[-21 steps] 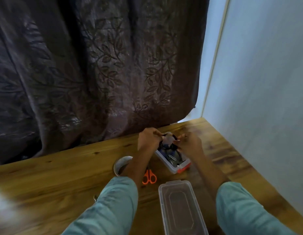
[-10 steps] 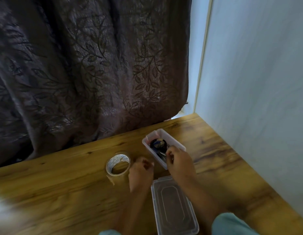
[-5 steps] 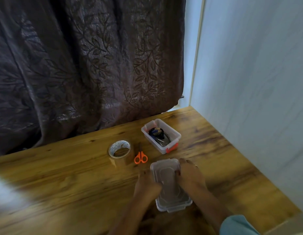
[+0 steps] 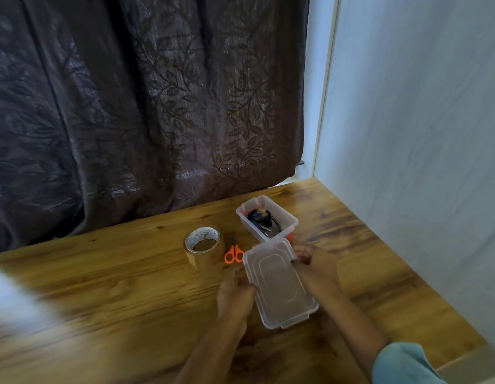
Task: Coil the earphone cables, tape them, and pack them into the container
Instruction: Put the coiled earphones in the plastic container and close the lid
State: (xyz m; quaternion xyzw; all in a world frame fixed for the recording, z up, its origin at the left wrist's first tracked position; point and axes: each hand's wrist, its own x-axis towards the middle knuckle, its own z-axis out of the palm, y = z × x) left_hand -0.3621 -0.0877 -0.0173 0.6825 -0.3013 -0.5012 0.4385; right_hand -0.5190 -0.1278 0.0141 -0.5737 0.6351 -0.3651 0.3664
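Both hands grip the clear plastic lid (image 4: 279, 284) by its long sides, left hand (image 4: 234, 293) and right hand (image 4: 317, 268) curled on opposite edges. Just beyond it sits the open container (image 4: 288, 221) holding coiled earphone cables (image 4: 261, 218); orange scissors (image 4: 234, 252) and a tape roll (image 4: 203, 245) lie left.

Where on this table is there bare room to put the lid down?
The widest bare patch is the table left of the tape roll, back to the curtain. A narrower strip runs between the container and the wall. The middle is crowded: tape roll, scissors, container and the lid, gripped by the left hand and right hand, sit close.
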